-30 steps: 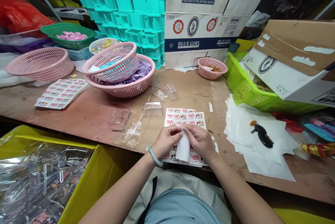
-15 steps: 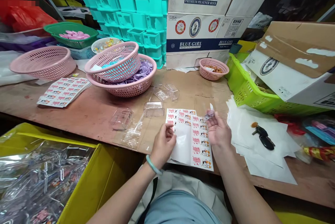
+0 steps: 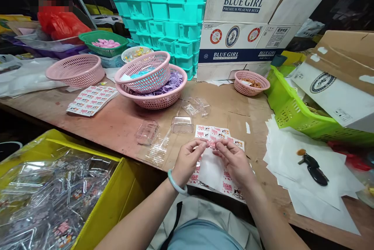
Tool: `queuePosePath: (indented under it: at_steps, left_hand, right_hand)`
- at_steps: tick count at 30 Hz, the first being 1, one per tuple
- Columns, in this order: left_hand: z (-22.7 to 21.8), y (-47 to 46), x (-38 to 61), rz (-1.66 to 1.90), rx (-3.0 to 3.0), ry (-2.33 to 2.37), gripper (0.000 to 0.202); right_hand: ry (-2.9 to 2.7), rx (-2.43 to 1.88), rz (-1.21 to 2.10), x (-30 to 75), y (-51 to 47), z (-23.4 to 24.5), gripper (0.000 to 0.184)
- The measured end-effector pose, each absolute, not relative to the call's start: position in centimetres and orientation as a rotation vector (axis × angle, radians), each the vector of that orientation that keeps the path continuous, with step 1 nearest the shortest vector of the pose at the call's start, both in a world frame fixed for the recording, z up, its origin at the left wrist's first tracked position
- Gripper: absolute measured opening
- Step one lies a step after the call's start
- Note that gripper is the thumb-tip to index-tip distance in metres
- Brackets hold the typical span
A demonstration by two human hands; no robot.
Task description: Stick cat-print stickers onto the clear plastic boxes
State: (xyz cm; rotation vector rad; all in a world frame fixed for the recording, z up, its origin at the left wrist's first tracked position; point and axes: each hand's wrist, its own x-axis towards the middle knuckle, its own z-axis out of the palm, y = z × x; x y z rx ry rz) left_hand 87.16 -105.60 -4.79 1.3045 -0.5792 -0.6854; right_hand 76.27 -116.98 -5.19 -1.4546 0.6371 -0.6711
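Note:
A sheet of pink cartoon stickers (image 3: 217, 135) lies at the table's near edge, part of it bare white backing (image 3: 210, 168). Both hands hover over it with fingertips meeting. My left hand (image 3: 188, 160), a pale green bangle on its wrist, pinches at the sheet's middle. My right hand (image 3: 233, 160) pinches the same spot from the right, on a small sticker I can barely make out. Clear plastic boxes (image 3: 181, 124) and a lid (image 3: 147, 132) lie just beyond the sheet.
Pink baskets (image 3: 156, 100) with purple pieces stand behind, another sticker sheet (image 3: 92, 100) lies left. A yellow bin (image 3: 96, 203) of clear bagged items sits at lower left. White backing papers (image 3: 295, 156) with a dark key fob (image 3: 312, 165) lie right, beside a green crate (image 3: 292, 110). Beer cartons (image 3: 242, 28) and teal crates stand at the back.
My right hand, which had swung out to the right half a second ago, has come back to the sheet and meets my left hand's fingertips. The camera view shifted left.

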Motion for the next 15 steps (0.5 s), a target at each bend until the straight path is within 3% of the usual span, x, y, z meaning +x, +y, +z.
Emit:
queuePosePath:
  at_steps: [3, 6, 8, 11, 13, 15]
  left_hand:
    - [-4.5, -106.3, 89.0, -0.300, 1.547, -0.840, 0.021]
    - [-4.8, -107.8, 92.4, 0.076, 1.857, -0.992, 0.038]
    - [-5.2, -108.4, 94.9, 0.101, 2.047, -1.090, 0.044]
    - [-5.3, -108.3, 97.6, 0.049, 2.162, -1.106, 0.029]
    - [-5.3, -107.7, 97.8, 0.057, 2.012, -0.908, 0.020]
    - [-5.3, -107.4, 96.4, -0.010, 1.693, -0.605, 0.017]
  right_hand:
    - [0.667, -1.225, -0.690, 76.9, -118.3, -4.9, 0.028]
    - [0.706, -1.118, -0.744, 77.4, -119.3, -4.6, 0.032]
    - [0.693, -1.084, -0.678, 77.8, -119.6, -4.7, 0.033]
    - [0.669, -1.065, -0.640, 78.3, -119.5, -5.2, 0.032]
    - [0.633, -1.129, -0.660, 78.8, -118.8, -5.4, 0.034]
    - [0.562, -1.275, -0.682, 79.4, -117.4, -5.5, 0.050]
